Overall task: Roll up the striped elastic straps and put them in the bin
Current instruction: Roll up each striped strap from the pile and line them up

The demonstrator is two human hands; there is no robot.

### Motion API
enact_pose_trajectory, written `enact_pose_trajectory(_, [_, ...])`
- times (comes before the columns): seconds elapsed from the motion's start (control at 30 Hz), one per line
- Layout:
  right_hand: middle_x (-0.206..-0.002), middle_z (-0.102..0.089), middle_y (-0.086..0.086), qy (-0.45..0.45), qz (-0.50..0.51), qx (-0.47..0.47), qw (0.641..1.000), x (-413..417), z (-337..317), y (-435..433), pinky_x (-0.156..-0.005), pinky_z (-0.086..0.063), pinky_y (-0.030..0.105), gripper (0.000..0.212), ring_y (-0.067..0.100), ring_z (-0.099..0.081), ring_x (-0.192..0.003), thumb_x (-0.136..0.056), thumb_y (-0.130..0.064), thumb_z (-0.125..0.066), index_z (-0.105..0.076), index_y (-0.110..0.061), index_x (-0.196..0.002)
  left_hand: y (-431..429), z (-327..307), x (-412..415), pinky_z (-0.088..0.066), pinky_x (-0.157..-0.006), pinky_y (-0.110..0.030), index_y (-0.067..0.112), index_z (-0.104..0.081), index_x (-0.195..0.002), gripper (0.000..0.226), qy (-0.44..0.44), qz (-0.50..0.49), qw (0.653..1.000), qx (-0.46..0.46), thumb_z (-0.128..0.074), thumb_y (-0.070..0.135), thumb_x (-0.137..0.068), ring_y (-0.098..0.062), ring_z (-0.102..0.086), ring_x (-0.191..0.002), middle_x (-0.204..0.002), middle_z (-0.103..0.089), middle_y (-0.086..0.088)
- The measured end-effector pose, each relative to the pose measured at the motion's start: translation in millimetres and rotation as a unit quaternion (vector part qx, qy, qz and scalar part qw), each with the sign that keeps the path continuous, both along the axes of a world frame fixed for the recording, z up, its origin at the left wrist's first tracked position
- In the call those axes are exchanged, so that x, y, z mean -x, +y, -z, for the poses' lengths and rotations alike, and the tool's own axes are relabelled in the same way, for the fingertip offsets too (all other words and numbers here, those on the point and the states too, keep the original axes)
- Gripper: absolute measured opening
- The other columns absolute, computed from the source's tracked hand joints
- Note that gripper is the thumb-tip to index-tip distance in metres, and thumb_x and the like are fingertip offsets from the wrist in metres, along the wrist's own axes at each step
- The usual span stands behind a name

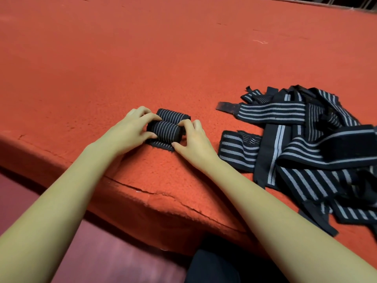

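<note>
A dark striped elastic strap roll [166, 130] lies on the red felt surface [142, 58], with a short flat tail of the strap showing just in front of it. My left hand [133, 130] grips its left end with curled fingers. My right hand [192, 139] pinches its right end between thumb and fingers. A second rolled strap [173, 115] sits directly behind it, touching it. A tangled pile of loose striped straps [306, 144] lies to the right. No bin is in view.
The red surface has a worn front edge [163, 195] with a long crack, just below my forearms. Beneath it shows a maroon cushion [91, 252] and a dark garment at the bottom.
</note>
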State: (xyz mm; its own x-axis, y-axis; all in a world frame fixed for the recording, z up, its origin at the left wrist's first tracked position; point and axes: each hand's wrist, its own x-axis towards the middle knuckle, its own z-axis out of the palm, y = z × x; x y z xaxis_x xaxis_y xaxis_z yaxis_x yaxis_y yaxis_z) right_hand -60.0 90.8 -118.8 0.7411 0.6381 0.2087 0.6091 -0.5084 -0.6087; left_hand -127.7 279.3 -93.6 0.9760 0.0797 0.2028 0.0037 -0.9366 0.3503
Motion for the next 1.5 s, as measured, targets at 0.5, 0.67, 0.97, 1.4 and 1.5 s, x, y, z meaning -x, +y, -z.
enact_pose_trajectory(0.5, [-0.125,-0.047,0.01,-0.218,0.088,0.227,0.945,-26.1,-98.8,-170.1,-0.094,-0.036,0.04,0.036,0.029,-0.044,-0.12,-0.097,-0.027,-0.043,-0.052,-0.012,-0.128,-171.8,-73.2,-46.6,-0.04,-0.094,-0.037,0.023,-0.048,-0.132,0.038,0.057,0.118,0.953,-0.273,-0.044,0.04,-0.098,-0.024,-0.046,-0.123,-0.13,-0.049,-0.003])
enact_pose_trajectory(0.67, [-0.127,-0.05,0.01,-0.188,0.192,0.264,0.926,-43.3,-109.2,-281.0,-0.095,-0.038,0.042,0.034,0.032,-0.046,-0.12,-0.097,-0.027,-0.044,-0.056,-0.012,-0.125,-262.5,-84.2,-70.7,-0.04,-0.095,-0.04,0.019,-0.044,-0.135,0.042,0.016,0.16,0.952,-0.261,-0.04,0.041,-0.1,-0.027,-0.047,-0.123,-0.129,-0.05,-0.006])
enact_pose_trajectory(0.97, [-0.126,-0.055,0.013,0.003,0.205,0.199,0.958,-50.4,-70.4,-396.8,-0.105,-0.034,0.031,0.036,0.027,-0.048,-0.122,-0.092,-0.027,-0.058,-0.06,-0.01,-0.123,-388.9,-68.6,-89.5,-0.037,-0.098,-0.039,0.021,-0.041,-0.138,0.048,-0.052,0.244,0.937,-0.244,-0.037,0.048,-0.099,-0.026,-0.042,-0.122,-0.133,-0.044,-0.005])
enact_pose_trajectory(1.4, [-0.108,-0.065,0.004,0.092,0.325,0.048,0.94,-64.2,-23.6,-451.1,-0.087,-0.043,0.031,0.041,0.02,-0.059,-0.101,-0.085,-0.039,-0.07,-0.062,-0.009,-0.112,-435.2,-30.2,-99.2,-0.013,-0.117,-0.051,0.038,-0.04,-0.14,0.066,0.082,0.257,0.927,-0.262,-0.047,0.072,-0.083,-0.026,-0.016,-0.142,-0.15,-0.028,0.002])
enact_pose_trajectory(1.5, [-0.075,-0.057,0.0,0.129,0.358,-0.09,0.92,-66.0,-18.8,-439.2,-0.064,-0.038,0.027,0.03,0.013,-0.05,-0.07,-0.082,-0.035,-0.074,-0.061,-0.008,-0.081,-427.9,-26.4,-98.1,-0.018,-0.116,-0.048,0.041,-0.043,-0.136,0.056,0.043,0.258,0.933,-0.245,-0.035,0.07,-0.088,-0.021,-0.02,-0.14,-0.146,-0.033,0.006])
